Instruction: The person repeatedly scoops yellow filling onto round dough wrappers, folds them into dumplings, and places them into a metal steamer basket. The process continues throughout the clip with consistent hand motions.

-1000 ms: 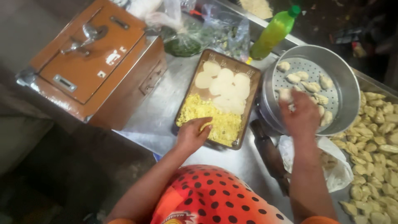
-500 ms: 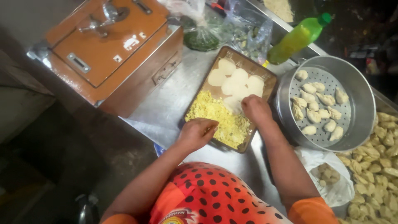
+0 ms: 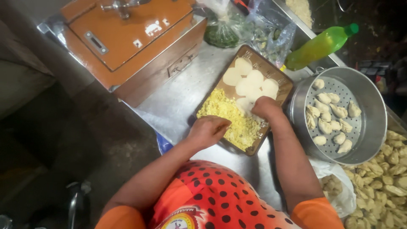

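A brown wooden tray [image 3: 285, 86] lies on the metal counter. It holds several round white dough discs [image 3: 254, 78] at its far end and a heap of yellow crumbly filling [image 3: 231, 114] at its near end. My left hand [image 3: 207, 130] rests curled at the near left edge of the filling; what its fingers hold is hidden. My right hand [image 3: 266, 108] lies on the nearest dough disc [image 3: 245, 104], fingers bent down over it. To the right stands a round metal steamer pan [image 3: 373, 114] with several folded dumplings [image 3: 328, 116] on its perforated plate.
An orange metal box [image 3: 127, 38] stands at the far left of the counter [image 3: 174, 106]. Behind the tray are plastic bags of greens [image 3: 237, 29] and a green bottle [image 3: 320, 44]. More dumplings [image 3: 392, 178] are piled at the right, with a white bag [image 3: 339, 191] beside them.
My right hand has come back from the steamer pan to the dough discs on the tray. My left hand has stayed at the filling. The view has shifted slightly.
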